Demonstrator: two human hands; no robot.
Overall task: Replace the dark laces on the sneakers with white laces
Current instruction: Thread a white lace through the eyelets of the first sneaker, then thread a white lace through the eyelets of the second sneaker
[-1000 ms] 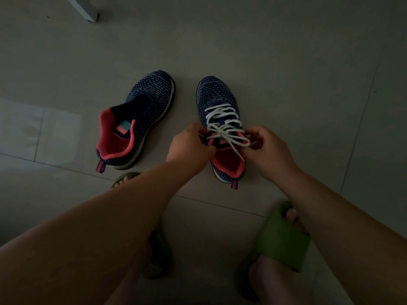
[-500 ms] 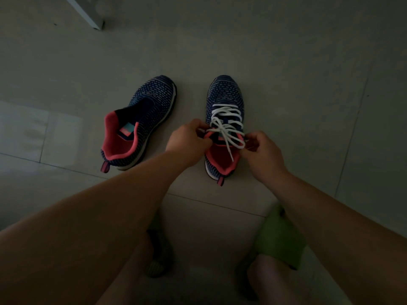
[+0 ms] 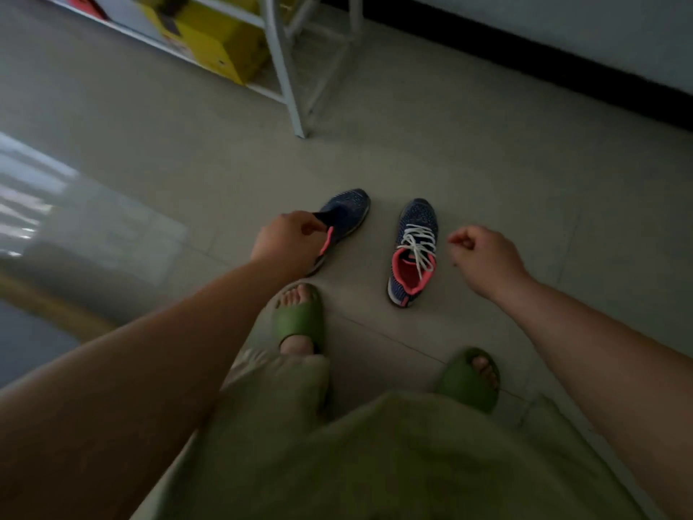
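Note:
Two navy knit sneakers with pink lining lie on the tiled floor. The right sneaker [image 3: 414,253] carries white laces [image 3: 420,242] tied loosely over its tongue. The left sneaker [image 3: 347,213] shows no lace. My left hand [image 3: 287,242] covers that shoe's heel end and its fingers pinch the pink collar and dark tongue. My right hand [image 3: 482,258] hovers just right of the laced sneaker, fingers curled, holding nothing and touching nothing.
My feet in green slides [image 3: 300,317] stand just before the shoes, the other slide [image 3: 470,380] to the right. A white metal rack [image 3: 288,80] with a yellow box [image 3: 213,43] stands behind. A dark baseboard [image 3: 525,58] runs along the far wall.
Both hands have let go of the white laces. My left hand moved over to the unlaced sneaker and took hold of it. The view pulled back and up, revealing the rack.

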